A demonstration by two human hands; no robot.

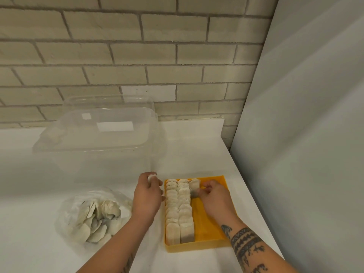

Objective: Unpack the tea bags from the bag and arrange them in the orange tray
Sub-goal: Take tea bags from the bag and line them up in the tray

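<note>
My two forearms reach up from the bottom edge, the right one banded with dark tattoos. They lie over a plain white counter (39,243), smooth and matt, which runs off the picture to the left and ends at a straight edge on the right.

The orange tray (208,219) sits on the counter between my arms and just right of centre. Two neat rows of tea bags (178,209) stand packed against its left wall, from the near wall to the far one; the right part of its floor is bare.

My right hand (215,196) is inside the tray at the far end, fingers curled, pinching a single tea bag (194,185) that starts a third row beside the other two. My left hand (147,196) is just outside the tray's left wall, curled round a small clutch of spare bags (152,177) that shows above my knuckles.

To the left, well apart from the tray, the clear plastic bag (92,215) slumps on the counter, open and heaped with loose tea bags.

Beyond it stands a large clear plastic container (98,138). Behind that rises a pale brick wall (118,56) with grey mortar. On the right a flat white panel (305,115) stands upright, closing off the counter's end.
</note>
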